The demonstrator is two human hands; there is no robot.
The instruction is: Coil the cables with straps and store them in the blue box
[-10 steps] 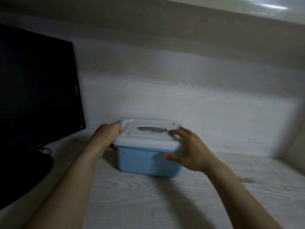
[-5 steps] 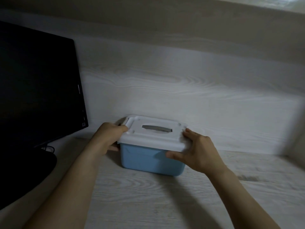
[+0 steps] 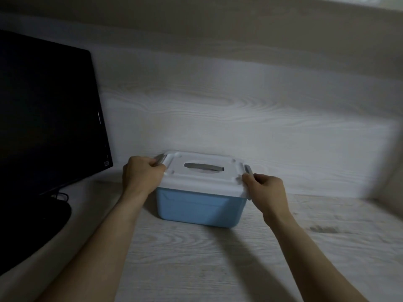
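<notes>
The blue box (image 3: 197,207) stands on the pale wood desk against the back panel. Its white lid (image 3: 202,178) is on, with a grey handle (image 3: 204,167) lying flat on top. My left hand (image 3: 141,176) curls around the grey latch (image 3: 160,159) at the lid's left end. On the other side, my right hand (image 3: 265,188) pinches the grey latch (image 3: 248,170) at the right end. No cables or straps are in sight; the inside of the box is hidden by the lid.
A black monitor (image 3: 48,118) on a round black base (image 3: 32,227) stands at the left, with a thin dark cable (image 3: 62,196) behind the base. The desk (image 3: 196,262) stretches toward me. A side wall (image 3: 392,188) closes the right end.
Both hands have slid from the lid's front corners out to the two side latches and closed on them. The box looks nearer in view.
</notes>
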